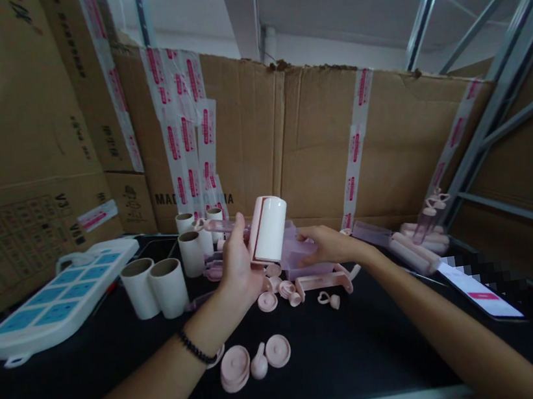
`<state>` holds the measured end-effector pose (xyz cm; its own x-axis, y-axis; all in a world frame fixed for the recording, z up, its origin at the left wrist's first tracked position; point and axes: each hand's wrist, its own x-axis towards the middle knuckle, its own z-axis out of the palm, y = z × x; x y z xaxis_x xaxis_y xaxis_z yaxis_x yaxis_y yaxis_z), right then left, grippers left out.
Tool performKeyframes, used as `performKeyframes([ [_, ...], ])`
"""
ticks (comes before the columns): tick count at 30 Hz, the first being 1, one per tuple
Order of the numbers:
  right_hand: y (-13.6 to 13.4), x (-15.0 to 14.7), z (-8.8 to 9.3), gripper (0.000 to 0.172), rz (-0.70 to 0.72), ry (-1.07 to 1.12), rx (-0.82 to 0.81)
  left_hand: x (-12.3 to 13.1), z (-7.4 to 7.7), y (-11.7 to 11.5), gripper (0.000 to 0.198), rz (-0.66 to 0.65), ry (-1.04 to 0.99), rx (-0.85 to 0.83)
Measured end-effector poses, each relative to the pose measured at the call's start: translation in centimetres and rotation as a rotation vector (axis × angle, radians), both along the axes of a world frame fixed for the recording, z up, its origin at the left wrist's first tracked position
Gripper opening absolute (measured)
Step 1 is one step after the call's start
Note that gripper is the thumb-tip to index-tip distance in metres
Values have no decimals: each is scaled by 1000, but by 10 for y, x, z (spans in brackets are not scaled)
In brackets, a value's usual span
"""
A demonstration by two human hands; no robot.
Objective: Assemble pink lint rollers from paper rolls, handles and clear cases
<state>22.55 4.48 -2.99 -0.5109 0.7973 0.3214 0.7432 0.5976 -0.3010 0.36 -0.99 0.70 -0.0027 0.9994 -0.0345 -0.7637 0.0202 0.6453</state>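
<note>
My left hand (240, 265) is closed around a lint roller with a white roll (273, 228) seated in a pink curved shell (257, 223), tilted above the table. The thumb points up along its left side. To the right, the fingers of my right hand (325, 244) are curled at a translucent purple plastic cover (297, 251), just behind the roll; part of the cover is hidden. Beneath the hands lie a pink handle-like piece (321, 282), a pink heart-shaped loop piece (329, 299) and several small pink round caps (267, 301).
Several white rolls (169, 287) stand at the left, beside a white power strip (62, 292). Nearer me lie pink discs (235, 366) and a pink knob-like piece (259, 362). At right are pink tubes (413, 252) and a phone (485, 295). Cardboard walls (248, 136) enclose the black table (366, 356).
</note>
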Motion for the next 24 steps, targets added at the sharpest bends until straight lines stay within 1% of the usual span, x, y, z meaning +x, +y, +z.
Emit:
performKeyframes([
  [2,-2,-4,1,37,3,33,17,0,-2,0,30,8,0,21],
  [4,-5,-7,2,29,-10,112,49,-1,-4,1,31,17,0,39],
  [6,-7,-7,6,30,-46,239,82,-2,-6,3,31,25,-7,51],
  [8,-9,-7,11,34,-123,436,82,-3,-7,5,31,51,-19,59],
  [10,-14,-6,17,36,-199,705,-10,-3,-7,6,31,83,-28,62],
  [12,-22,-6,23,37,-233,973,-187,-3,-6,6,30,96,-32,57],
  [14,-34,-8,28,39,-238,1136,-367,-4,-4,5,29,88,-28,49],
  [16,-47,-11,33,43,-236,1191,-484,-4,-3,2,28,74,-14,54],
  [18,-59,-15,36,54,-211,1208,-536,-3,-3,0,30,56,7,68],
  [20,-67,-20,37,68,-174,1227,-546,-3,-3,-2,34,44,24,92],
  [22,-69,-26,34,79,-145,1244,-542,-2,-3,-4,36,55,39,127],
  [24,-68,-33,27,80,-134,1259,-524,-1,-3,-5,37,100,54,174],
])
